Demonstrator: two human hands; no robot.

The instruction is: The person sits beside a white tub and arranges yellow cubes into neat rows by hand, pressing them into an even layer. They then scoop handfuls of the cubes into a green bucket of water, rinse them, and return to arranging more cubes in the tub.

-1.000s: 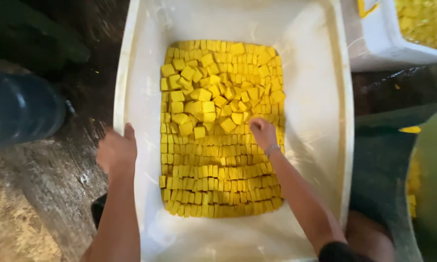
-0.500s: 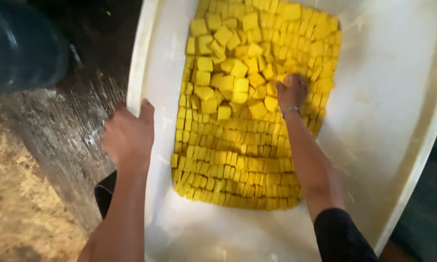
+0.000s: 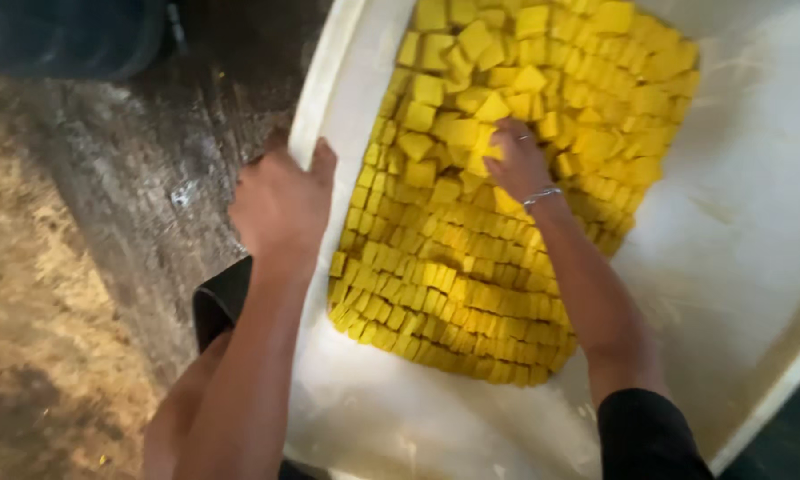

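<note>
Gripping the white tub's rim (image 3: 329, 98), the left hand (image 3: 280, 204) closes around its edge. The right hand (image 3: 517, 160), fingers curled, presses into loose yellow cubes (image 3: 453, 258) filling the tub's floor; whether it holds any, I cannot tell.

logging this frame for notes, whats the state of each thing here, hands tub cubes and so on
left hand: closed over the tub's rim
right hand: down among the loose cubes, fingers bent; whether it holds one cannot be told
white tub: open, no lid
yellow cubes: packed in neat rows near the person, jumbled loose at the far end
bracelet: on the right wrist
</note>
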